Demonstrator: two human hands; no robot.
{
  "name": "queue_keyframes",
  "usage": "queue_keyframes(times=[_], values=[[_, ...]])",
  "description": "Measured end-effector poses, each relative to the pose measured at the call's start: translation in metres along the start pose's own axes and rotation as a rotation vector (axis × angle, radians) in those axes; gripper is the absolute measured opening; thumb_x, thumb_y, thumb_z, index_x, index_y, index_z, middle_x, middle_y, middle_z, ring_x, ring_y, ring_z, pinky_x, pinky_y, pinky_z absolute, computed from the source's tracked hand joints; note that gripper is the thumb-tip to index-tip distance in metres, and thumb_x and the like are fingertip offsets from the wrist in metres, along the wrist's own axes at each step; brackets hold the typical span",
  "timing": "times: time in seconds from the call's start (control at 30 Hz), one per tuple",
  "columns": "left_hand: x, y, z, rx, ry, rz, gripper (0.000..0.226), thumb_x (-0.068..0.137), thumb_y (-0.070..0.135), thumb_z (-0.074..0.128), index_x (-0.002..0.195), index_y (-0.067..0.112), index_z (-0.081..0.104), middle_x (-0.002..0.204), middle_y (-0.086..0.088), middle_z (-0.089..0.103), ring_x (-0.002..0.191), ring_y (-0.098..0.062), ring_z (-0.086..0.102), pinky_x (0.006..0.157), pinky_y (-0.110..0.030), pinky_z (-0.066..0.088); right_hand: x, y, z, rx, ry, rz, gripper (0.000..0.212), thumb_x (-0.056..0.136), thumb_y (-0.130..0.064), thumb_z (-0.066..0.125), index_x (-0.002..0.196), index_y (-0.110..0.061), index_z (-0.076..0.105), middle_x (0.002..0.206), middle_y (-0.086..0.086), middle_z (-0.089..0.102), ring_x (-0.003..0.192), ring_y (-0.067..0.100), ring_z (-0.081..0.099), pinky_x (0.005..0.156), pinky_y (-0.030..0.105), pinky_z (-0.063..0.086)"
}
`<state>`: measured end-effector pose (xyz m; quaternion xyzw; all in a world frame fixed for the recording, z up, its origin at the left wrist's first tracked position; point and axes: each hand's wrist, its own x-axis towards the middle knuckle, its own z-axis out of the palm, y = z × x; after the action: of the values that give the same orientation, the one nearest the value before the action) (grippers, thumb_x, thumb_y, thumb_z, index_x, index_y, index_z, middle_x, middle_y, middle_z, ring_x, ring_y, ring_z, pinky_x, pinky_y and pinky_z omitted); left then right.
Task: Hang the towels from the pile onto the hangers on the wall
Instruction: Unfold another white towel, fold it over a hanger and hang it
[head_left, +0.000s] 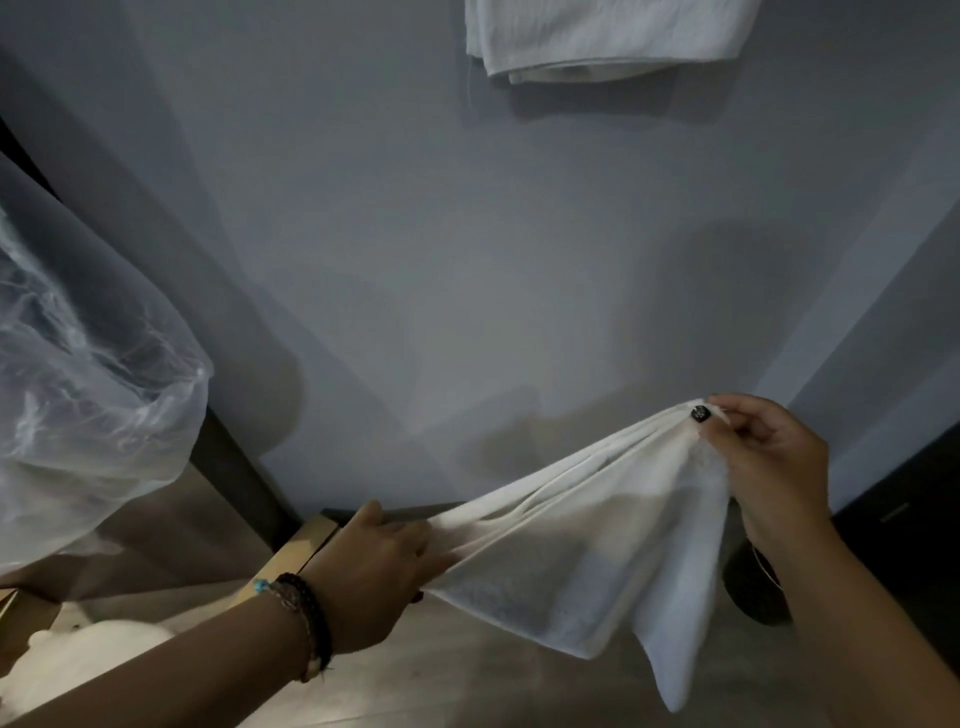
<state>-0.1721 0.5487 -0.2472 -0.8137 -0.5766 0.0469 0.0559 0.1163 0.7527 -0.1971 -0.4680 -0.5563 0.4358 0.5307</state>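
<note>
One white towel (597, 41) is already hanging on the wall at the top of the view. The left hand (374, 571) and right hand (774, 457) are each gripping an end of a second towel (587, 540), stretching it out low before the wall; it is not yet hung, and more pale cloth (78, 660) is lying at lower left.

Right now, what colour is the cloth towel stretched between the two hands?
White, plain; the head view shows the thin cloth towel best.
</note>
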Motion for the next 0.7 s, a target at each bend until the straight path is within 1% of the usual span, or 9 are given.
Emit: queue_keyframes(times=[0.13,0.2,0.27,0.33,0.4,0.43,0.47,0.53,0.7], values=[[0.002,0.008,-0.003,0.001,0.0,-0.064,0.022,0.077,0.055,0.064,0.085,0.034,0.062,0.082,0.012,0.062,0.069,-0.011,0.061,0.063,-0.031,0.046,-0.003,0.005,-0.012,0.012,0.055,0.029,0.016,0.082,-0.007,0.073,0.084,-0.022,0.07,0.062,-0.014,0.064,0.065,0.006,0.055,0.071,0.026,0.046],[0.007,0.018,-0.011,-0.106,0.022,-0.097,0.033,0.088,0.06,0.045,0.077,0.033,0.061,0.073,0.016,0.06,0.062,-0.007,0.057,0.062,-0.025,0.044,-0.005,0.006,-0.017,0.021,0.081,0.036,0.016,0.082,-0.006,0.073,0.084,-0.022,0.07,0.062,-0.013,0.063,0.067,0.008,0.055,0.072,0.027,0.045],[0.015,0.026,-0.017,-0.149,0.035,-0.121,0.031,0.093,0.052,0.038,0.077,0.034,0.057,0.061,0.016,0.058,0.05,-0.003,0.051,0.055,-0.008,0.026,-0.006,0.005,-0.025,0.037,0.106,0.043,0.015,0.083,-0.006,0.073,0.087,-0.02,0.07,0.068,-0.008,0.062,0.071,0.012,0.056,0.075,0.03,0.045],[0.024,0.037,-0.021,-0.109,0.057,-0.127,0.015,0.089,0.041,0.045,0.085,0.037,0.059,0.055,0.015,0.059,0.043,-0.002,0.05,0.05,-0.005,0.006,-0.008,0.004,-0.032,0.043,0.124,0.041,0.014,0.083,-0.005,0.072,0.089,-0.018,0.07,0.071,-0.001,0.06,0.073,0.014,0.055,0.076,0.031,0.045],[0.034,0.046,-0.021,-0.16,-0.078,-0.134,0.027,0.089,0.027,0.048,0.111,0.038,0.059,0.075,0.009,0.07,0.061,-0.01,0.064,0.053,-0.011,0.029,-0.01,0.003,-0.037,0.032,0.12,0.036,0.014,0.083,-0.006,0.072,0.088,-0.018,0.069,0.073,0.0,0.06,0.073,0.014,0.055,0.075,0.028,0.046],[0.04,0.048,-0.017,-0.158,-0.182,-0.123,0.035,0.093,0.024,0.043,0.124,0.039,0.052,0.09,0.002,0.071,0.077,-0.019,0.067,0.063,-0.023,0.041,-0.011,0.004,-0.038,0.023,0.117,0.037,0.013,0.083,-0.006,0.072,0.089,-0.018,0.069,0.073,0.0,0.059,0.073,0.013,0.055,0.075,0.026,0.046],[0.048,0.049,-0.014,-0.177,-0.276,-0.116,0.039,0.096,0.023,0.038,0.131,0.039,0.045,0.1,-0.003,0.069,0.088,-0.026,0.066,0.072,-0.032,0.042,-0.013,0.004,-0.039,0.009,0.115,0.037,0.013,0.083,-0.006,0.072,0.089,-0.017,0.069,0.073,0.0,0.059,0.072,0.013,0.055,0.073,0.023,0.046],[0.062,0.053,-0.007,-0.141,-0.403,-0.097,0.041,0.096,0.021,0.039,0.134,0.036,0.041,0.105,-0.008,0.066,0.095,-0.031,0.064,0.073,-0.036,0.043,-0.016,0.007,-0.041,-0.028,0.121,0.036,0.013,0.082,-0.007,0.073,0.089,-0.018,0.07,0.072,-0.001,0.059,0.071,0.011,0.056,0.068,0.016,0.047],[0.089,0.055,0.015,-0.051,-0.456,-0.137,0.05,0.094,0.016,0.042,0.141,0.031,0.038,0.113,-0.01,0.062,0.104,-0.032,0.062,0.08,-0.035,0.046,-0.027,0.01,-0.055,-0.082,0.148,0.082,0.013,0.083,-0.009,0.073,0.088,-0.02,0.069,0.077,0.0,0.063,0.074,0.011,0.06,0.071,0.021,0.049]])
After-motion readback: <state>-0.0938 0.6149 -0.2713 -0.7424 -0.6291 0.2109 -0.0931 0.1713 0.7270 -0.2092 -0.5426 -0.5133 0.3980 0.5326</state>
